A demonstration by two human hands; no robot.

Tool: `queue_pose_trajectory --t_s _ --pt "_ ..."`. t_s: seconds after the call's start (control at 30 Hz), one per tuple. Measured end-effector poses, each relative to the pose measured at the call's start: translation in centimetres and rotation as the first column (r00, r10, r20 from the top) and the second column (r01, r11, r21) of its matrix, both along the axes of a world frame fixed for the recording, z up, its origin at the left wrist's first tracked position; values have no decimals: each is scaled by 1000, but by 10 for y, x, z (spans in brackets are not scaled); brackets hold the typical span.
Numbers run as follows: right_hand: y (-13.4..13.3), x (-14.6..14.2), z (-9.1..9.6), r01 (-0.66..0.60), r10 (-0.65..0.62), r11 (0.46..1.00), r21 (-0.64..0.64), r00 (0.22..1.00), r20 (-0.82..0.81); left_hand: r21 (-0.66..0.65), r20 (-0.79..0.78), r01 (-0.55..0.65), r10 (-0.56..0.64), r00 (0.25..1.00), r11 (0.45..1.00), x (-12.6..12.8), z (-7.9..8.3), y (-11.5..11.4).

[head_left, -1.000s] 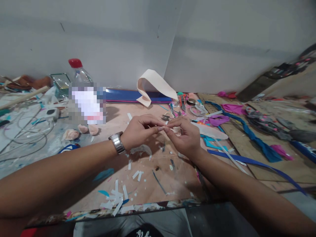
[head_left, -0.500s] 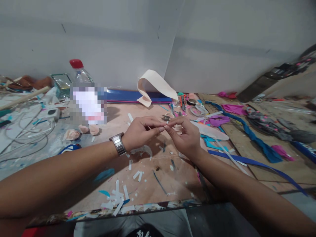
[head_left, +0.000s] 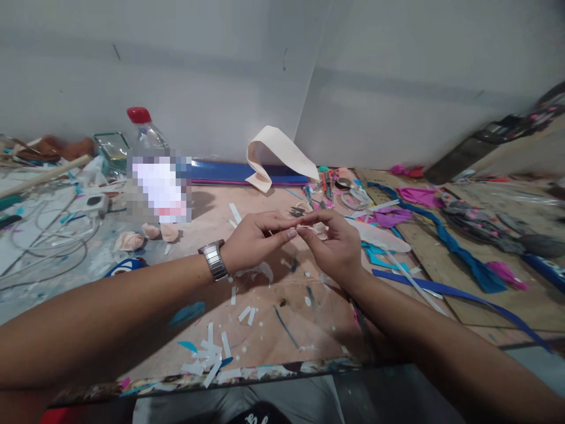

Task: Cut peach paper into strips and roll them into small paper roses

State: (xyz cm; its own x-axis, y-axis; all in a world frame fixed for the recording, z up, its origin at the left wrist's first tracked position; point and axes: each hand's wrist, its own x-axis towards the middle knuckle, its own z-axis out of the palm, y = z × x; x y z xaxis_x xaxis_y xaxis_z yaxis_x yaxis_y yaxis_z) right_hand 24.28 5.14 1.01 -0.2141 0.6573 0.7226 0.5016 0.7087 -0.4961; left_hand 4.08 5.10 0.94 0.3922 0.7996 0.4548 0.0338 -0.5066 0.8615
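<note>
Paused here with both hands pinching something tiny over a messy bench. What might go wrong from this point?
1. The small pale piece is held only by the fingertips of the left hand and right hand. If it slips, it may vanish among the similar white scraps on the table.
2. Those scraps lie at the table's near edge between the forearms, so a sweep might brush them off.

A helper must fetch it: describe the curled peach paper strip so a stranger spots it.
Find the corner of the grey wall behind the workbench. At its foot, over the blue sheet, sits the peach paper strip: the only wide, pale band curling upright.
</note>
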Motion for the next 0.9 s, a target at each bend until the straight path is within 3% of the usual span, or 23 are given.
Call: queue_pose_trajectory --t_s 0.17,0.53,0.9 --pt "0 1 1 -13 13 1000 6 1000 -3 -43 21 24 -23 1000 999 1 1 -1" --pt "0 1 -4 6 -6 1000 -1 1000 16 -292 103 22 9 995 956 4 3 -3" --pt "-2 -2 2 -8 7 1000 5 999 37 -245 109 -39 67 992 969 4 7 -3"
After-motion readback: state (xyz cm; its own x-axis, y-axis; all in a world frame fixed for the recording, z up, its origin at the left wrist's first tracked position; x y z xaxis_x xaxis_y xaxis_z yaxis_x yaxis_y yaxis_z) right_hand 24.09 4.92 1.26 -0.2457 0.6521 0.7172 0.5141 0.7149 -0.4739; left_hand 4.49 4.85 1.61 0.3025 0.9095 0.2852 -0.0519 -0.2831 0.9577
